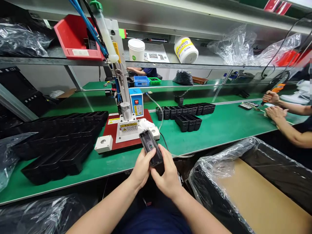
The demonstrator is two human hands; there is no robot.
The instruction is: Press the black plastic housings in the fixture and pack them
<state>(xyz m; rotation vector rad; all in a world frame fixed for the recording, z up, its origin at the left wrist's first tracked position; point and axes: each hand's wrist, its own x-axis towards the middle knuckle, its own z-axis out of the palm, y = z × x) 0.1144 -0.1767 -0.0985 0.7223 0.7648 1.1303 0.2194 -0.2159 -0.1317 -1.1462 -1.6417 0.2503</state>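
- Rows of black trays point(70, 159) at left on the counter point(214, 130).
- Left hand point(141, 166) pinching the black box point(147, 140), thumb over its hollow.
- Box tilted between both hands.
- Right hand point(168, 174) against its right side; fingertips beneath hard to judge.

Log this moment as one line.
left hand: holds case; right hand: holds case; case: hollow side facing camera; machine: beyond hands; black boxes: on bench, both sides of machine
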